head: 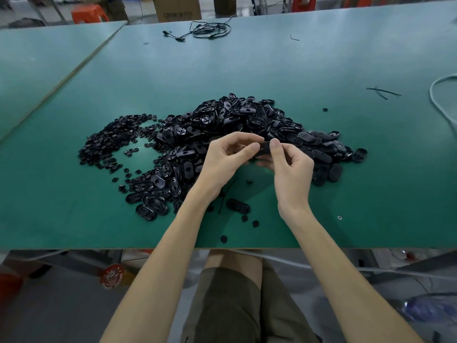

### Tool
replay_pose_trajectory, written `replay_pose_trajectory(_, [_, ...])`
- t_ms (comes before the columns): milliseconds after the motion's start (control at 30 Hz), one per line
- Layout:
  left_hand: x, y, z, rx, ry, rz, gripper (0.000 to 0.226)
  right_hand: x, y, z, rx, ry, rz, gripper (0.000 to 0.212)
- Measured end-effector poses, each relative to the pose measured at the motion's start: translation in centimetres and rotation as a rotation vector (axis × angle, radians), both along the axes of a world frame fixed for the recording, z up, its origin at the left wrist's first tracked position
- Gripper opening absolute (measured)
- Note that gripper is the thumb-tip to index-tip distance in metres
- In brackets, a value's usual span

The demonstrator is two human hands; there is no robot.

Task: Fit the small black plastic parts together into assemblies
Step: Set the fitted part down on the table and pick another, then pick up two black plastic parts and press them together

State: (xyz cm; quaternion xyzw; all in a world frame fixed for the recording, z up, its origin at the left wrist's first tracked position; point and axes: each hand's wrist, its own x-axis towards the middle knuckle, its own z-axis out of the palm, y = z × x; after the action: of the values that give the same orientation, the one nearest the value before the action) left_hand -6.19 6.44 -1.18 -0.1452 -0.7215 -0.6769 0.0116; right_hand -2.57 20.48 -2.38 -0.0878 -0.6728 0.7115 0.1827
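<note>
On a green tabletop (321, 58), a heap of small round black parts (108, 142) lay at the left, running into a larger mound of oval black parts (235, 120) at the centre. In front of that mound, a person's left hand (225, 159) was raised off the surface, thumb and curled forefinger pinching one end of a single black part (264, 148). The right hand (290, 169) met it from the other side, a fingertip pressed on the part's top and other fingers curled beneath, so the piece sat clamped between both hands just above the mound's near edge. A lone oval part (237, 205) lay between the wrists. A pale cable (439, 95) curved at the far right.
</note>
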Motion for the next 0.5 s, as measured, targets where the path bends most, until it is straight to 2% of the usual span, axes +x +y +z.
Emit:
replay_pose_trajectory(200, [0.07,-0.06,0.05,-0.004,0.000,0.031,0.012,-0.12,0.00,-0.14,-0.015,0.003,-0.003,0.027])
replay_pose_trajectory(300, [-0.04,-0.13,0.04,0.037,-0.009,0.099,0.017,-0.09,-0.09,-0.17,0.059,0.010,0.026,0.017])
replay_pose_trajectory(400, [-0.36,-0.30,-0.10,0.169,-0.106,0.158,0.023,0.06,-0.26,-0.08,0.159,0.022,0.096,0.006])
replay_pose_trajectory(500, [-0.60,-0.22,-0.10,0.235,-0.179,0.204,0.026,0.23,-0.30,-0.05,0.259,0.010,0.159,0.012])
